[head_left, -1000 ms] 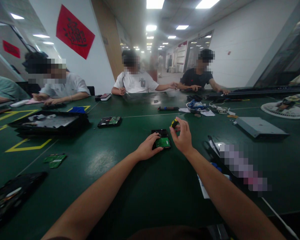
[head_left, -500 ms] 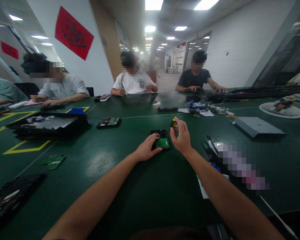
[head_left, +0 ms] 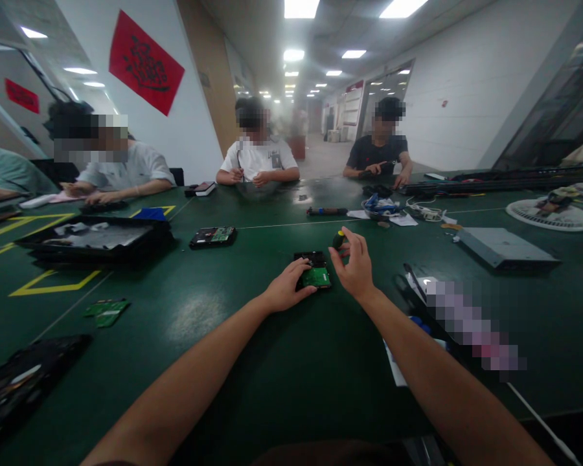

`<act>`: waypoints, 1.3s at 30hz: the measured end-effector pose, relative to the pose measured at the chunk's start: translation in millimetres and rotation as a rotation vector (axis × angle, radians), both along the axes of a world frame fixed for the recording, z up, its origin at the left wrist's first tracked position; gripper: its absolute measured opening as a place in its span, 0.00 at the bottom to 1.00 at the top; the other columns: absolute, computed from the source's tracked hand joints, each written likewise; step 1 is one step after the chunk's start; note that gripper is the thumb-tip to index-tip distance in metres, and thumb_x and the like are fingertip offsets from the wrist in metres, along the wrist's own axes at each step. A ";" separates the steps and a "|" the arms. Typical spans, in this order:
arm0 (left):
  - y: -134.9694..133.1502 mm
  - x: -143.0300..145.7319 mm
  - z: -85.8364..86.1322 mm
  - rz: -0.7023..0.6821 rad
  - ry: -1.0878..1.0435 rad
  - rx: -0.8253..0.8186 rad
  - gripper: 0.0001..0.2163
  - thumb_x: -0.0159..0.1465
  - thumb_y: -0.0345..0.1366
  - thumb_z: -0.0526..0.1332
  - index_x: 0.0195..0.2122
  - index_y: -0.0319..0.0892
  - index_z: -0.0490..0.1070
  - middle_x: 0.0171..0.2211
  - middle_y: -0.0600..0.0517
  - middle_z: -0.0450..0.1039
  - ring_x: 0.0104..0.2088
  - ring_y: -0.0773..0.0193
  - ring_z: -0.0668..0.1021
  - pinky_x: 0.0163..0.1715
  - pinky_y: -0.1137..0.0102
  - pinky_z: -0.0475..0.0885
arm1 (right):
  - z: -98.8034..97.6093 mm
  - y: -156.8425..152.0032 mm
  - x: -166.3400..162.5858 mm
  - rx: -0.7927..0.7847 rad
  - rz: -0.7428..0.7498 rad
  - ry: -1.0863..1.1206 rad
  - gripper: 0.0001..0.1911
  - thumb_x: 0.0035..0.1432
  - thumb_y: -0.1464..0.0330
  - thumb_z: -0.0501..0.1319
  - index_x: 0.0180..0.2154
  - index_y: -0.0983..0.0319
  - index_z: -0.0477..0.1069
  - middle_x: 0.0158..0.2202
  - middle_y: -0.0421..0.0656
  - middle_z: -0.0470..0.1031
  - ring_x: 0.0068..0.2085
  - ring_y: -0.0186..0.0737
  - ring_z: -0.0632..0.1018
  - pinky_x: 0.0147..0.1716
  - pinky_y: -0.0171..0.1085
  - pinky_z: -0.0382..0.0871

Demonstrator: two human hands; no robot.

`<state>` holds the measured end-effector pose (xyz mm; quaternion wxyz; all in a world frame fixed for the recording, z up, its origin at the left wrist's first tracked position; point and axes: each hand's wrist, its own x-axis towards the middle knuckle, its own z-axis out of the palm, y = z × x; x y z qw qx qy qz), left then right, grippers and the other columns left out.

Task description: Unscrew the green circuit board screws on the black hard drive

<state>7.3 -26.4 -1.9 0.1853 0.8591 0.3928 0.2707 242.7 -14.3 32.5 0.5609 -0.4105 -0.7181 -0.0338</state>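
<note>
A hard drive [head_left: 317, 277] with a black body and a green circuit board lies on the green table in front of me. My left hand [head_left: 287, 285] grips it from the left, fingers over its top and thumb along the near edge. Just to the right of the drive, my right hand [head_left: 352, 266] is raised with a small screwdriver [head_left: 339, 240] between thumb and fingers. Its stubby handle is dark green with a yellow end. I cannot make out the screwdriver's shaft or tip.
Another hard drive [head_left: 212, 237] lies left of centre, near a black tray [head_left: 97, 249]. Green circuit boards [head_left: 107, 312] and a black casing [head_left: 26, 382] are at the left. To the right are a grey metal box [head_left: 508, 247] and bundled cables [head_left: 383, 206]. Several people sit around the table.
The screwdriver in my right hand has turned, its handle now more upright with the yellow end on top. My left hand stays on the hard drive.
</note>
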 end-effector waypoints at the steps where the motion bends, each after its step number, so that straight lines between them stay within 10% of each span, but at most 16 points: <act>1: 0.0 -0.1 0.0 0.000 -0.003 0.000 0.30 0.66 0.50 0.66 0.66 0.45 0.63 0.70 0.40 0.60 0.72 0.46 0.60 0.70 0.46 0.60 | 0.0 0.0 0.2 0.002 -0.001 -0.004 0.31 0.68 0.63 0.60 0.69 0.54 0.55 0.57 0.52 0.67 0.41 0.44 0.80 0.39 0.48 0.83; 39: 2.5 -0.4 -4.5 0.010 -0.007 0.005 0.30 0.66 0.51 0.66 0.65 0.44 0.64 0.70 0.40 0.61 0.72 0.46 0.60 0.71 0.47 0.60 | 0.0 -0.2 1.0 -0.018 0.032 -0.025 0.31 0.70 0.65 0.58 0.70 0.54 0.55 0.58 0.52 0.69 0.47 0.47 0.80 0.47 0.50 0.82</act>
